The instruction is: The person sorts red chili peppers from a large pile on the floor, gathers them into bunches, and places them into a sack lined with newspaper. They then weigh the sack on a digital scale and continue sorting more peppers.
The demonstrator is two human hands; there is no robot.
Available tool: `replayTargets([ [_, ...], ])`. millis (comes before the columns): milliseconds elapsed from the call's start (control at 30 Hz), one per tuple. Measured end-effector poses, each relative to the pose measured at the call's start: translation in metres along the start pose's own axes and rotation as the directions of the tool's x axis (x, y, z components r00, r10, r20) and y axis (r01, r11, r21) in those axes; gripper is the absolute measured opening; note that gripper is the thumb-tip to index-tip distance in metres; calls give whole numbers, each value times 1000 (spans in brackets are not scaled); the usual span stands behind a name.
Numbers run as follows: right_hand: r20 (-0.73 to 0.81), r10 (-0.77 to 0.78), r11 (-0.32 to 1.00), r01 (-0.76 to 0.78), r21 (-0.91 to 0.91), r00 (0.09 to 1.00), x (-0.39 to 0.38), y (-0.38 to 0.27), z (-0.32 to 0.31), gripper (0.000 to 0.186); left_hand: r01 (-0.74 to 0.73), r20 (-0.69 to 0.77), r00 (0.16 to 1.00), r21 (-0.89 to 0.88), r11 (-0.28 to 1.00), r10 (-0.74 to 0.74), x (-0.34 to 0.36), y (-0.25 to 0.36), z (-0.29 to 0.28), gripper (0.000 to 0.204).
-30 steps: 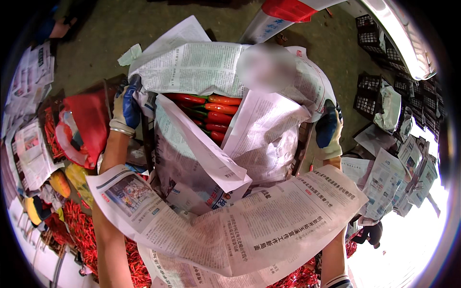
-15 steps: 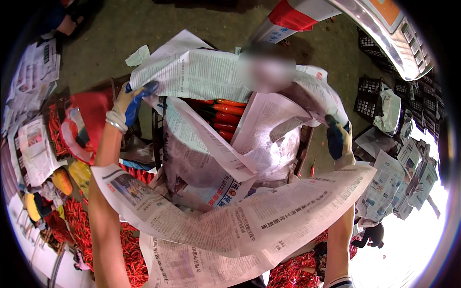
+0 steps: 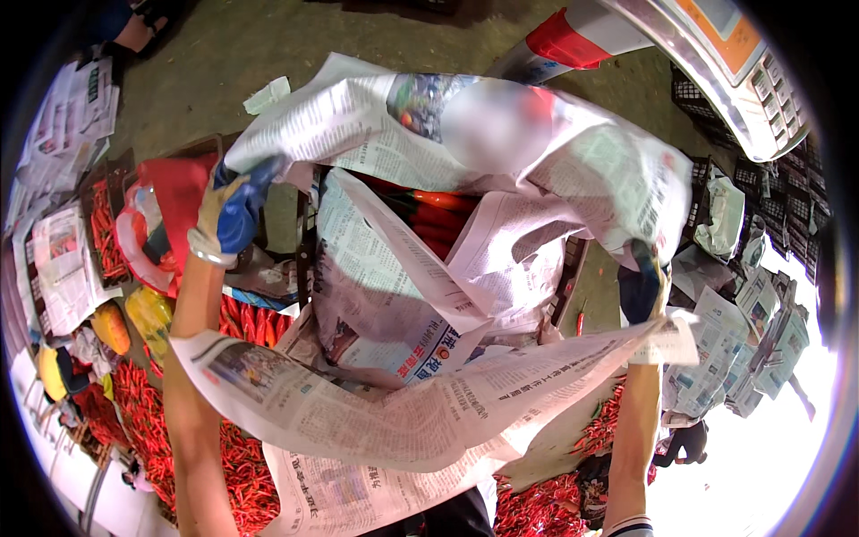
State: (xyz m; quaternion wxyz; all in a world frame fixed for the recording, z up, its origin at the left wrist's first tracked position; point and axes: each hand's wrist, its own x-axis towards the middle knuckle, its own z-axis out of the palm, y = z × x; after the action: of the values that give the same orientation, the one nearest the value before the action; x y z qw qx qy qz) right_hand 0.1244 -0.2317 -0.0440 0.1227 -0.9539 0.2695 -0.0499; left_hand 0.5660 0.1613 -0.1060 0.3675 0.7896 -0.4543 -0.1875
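My left hand [image 3: 234, 210], in a blue-and-cream glove, pinches the left end of a top newspaper sheet [image 3: 349, 125]. My right hand [image 3: 642, 286], similarly gloved, grips that sheet's right end. Beneath it, red peppers [image 3: 434, 204] show between folded paper flaps [image 3: 376, 295] inside a dark crate [image 3: 570, 277], its rims mostly covered. A loose newspaper sheet [image 3: 420, 412] curves across the near side, over my forearms.
Chili heaps [image 3: 237, 474] lie below. At left are a red bag [image 3: 179, 188] and newspapers [image 3: 67, 268]; at right, more newspapers [image 3: 716, 349] and black crates [image 3: 769, 206]. A metal scale [image 3: 734, 72] stands upper right. A person [image 3: 134, 27] is at top left.
Both hands have shifted with the top sheet; the right has moved outward and down. The sheet now spreads wider and higher in a billow, hiding more of the peppers' upper part.
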Motion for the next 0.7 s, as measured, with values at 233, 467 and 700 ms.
replayTargets([
  [233,436,690,123,-688,716,578,-100,74,25,22,485,200,839,-698,527,-506,-96,7,-14,82],
  [467,439,741,6,-659,752,509,-133,73,-1,21,494,222,859,-596,633,-461,-151,11,-40,71],
  [700,448,770,-68,-640,766,454,-163,71,-12,21,593,451,805,-576,563,-387,-147,59,-47,55],
])
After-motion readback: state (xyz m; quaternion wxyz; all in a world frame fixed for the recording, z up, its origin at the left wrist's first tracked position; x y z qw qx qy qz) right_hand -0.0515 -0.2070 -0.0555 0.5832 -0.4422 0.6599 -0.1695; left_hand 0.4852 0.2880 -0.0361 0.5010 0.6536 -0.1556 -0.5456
